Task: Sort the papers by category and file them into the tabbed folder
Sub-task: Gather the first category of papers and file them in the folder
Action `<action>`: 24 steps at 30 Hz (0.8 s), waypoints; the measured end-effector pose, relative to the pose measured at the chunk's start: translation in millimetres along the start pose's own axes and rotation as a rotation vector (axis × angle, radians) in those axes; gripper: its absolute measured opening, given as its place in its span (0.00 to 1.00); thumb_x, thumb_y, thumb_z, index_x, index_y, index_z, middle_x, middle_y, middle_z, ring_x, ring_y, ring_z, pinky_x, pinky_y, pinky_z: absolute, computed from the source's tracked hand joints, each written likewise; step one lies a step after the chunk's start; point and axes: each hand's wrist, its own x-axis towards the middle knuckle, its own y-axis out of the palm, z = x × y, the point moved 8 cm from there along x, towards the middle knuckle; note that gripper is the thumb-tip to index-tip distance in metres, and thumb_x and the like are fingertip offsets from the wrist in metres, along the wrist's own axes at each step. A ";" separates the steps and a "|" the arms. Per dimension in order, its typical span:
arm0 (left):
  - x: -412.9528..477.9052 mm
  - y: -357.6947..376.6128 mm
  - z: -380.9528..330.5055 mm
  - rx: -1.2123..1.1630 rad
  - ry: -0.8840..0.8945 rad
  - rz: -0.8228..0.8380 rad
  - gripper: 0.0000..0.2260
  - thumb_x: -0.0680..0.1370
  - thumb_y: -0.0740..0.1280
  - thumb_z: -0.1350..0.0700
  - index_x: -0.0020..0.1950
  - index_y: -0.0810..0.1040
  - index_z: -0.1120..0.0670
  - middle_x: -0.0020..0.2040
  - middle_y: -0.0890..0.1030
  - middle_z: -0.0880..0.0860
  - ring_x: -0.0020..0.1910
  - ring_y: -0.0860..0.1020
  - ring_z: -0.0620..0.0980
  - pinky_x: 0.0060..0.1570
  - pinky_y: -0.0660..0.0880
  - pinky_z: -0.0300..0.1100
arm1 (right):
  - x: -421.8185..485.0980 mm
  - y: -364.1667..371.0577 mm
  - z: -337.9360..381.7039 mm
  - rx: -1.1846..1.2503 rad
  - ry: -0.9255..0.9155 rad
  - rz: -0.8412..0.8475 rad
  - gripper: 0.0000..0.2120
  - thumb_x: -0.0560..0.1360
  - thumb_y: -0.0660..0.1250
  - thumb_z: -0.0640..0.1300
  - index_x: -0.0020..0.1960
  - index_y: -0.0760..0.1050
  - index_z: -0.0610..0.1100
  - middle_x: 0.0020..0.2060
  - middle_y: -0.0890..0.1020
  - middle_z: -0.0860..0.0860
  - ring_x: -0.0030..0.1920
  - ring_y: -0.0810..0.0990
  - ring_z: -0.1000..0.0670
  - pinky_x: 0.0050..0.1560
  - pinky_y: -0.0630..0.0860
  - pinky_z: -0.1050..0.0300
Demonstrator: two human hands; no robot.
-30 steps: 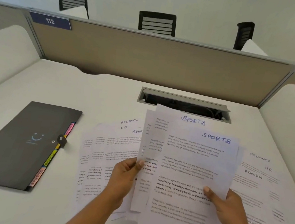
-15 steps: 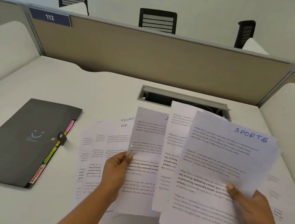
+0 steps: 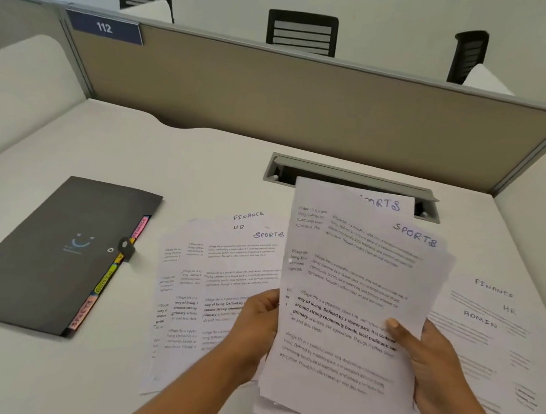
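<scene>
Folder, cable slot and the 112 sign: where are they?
Folder (image 3: 55, 250): head view, middle of its dark cover.
Cable slot (image 3: 353, 177): head view, on its grey lid.
112 sign (image 3: 104, 27): head view, on the white number.

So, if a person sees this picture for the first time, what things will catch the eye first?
First, the held stack of papers marked SPORTS, low in the centre, gripped by the left hand and the right hand. Next, the dark tabbed folder lying shut at the left, coloured tabs along its edge. More sheets lie spread on the desk beneath.
</scene>
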 end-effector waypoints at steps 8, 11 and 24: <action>15.6 -21.6 -11.3 0.211 0.023 0.002 0.12 0.82 0.62 0.50 0.55 0.83 0.53 0.49 0.86 0.52 0.46 0.84 0.53 0.48 0.79 0.49 | -6.3 -11.2 -4.7 -0.144 0.028 -0.042 0.09 0.75 0.69 0.39 0.54 0.82 0.42 0.46 0.88 0.45 0.45 0.87 0.43 0.43 0.81 0.52; 37.9 -69.4 -22.9 0.506 0.129 -0.270 0.09 0.78 0.69 0.50 0.53 0.82 0.53 0.47 0.85 0.47 0.43 0.83 0.46 0.46 0.79 0.47 | -5.3 -22.9 -4.9 -0.165 0.018 -0.113 0.09 0.75 0.71 0.41 0.54 0.82 0.42 0.45 0.88 0.46 0.45 0.86 0.43 0.46 0.79 0.52; 108.0 -186.1 -51.4 1.345 -0.018 -0.542 0.49 0.64 0.71 0.30 0.77 0.61 0.54 0.79 0.57 0.53 0.78 0.53 0.54 0.72 0.59 0.55 | 1.5 -27.8 -8.1 -0.139 0.014 -0.146 0.04 0.75 0.69 0.39 0.49 0.81 0.43 0.37 0.87 0.49 0.34 0.86 0.49 0.36 0.80 0.56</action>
